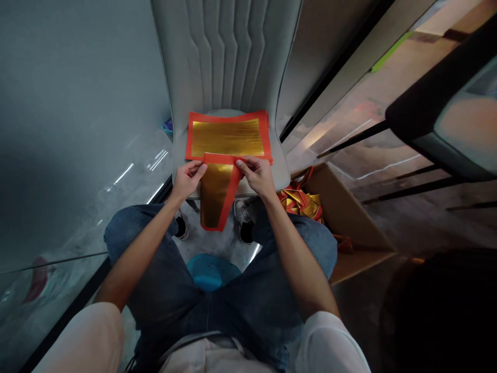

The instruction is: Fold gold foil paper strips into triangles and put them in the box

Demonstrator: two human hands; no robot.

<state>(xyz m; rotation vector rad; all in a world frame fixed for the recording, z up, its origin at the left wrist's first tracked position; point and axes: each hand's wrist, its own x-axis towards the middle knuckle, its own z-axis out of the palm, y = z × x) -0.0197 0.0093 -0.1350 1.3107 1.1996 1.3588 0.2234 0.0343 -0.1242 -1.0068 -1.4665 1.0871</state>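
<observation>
Fingers (201, 169) of L hand (186, 181) pinch the upper L edge of a red-and-gold sheet (215, 197), thumb & fingertips closed w/ just the paper btwn; R hand (259, 177) likewise grips its upper R corner, thumb on top. Sheet hangs btwn both hands, in front of the grey chair (225, 57) seat, red band across top & down R side, gold panel L of that. Can't tell if it touches the stack (229, 139) of similar sheets lying flat on the seat just behind. Cardboard box (351, 207) on floor, R of chair, holds folded red-and-gold pieces (302, 201). Sneakers (243, 213) below seat; any brand/lettering on them too small to read. Blue round obj. (212, 272) near, btwn the knees.
</observation>
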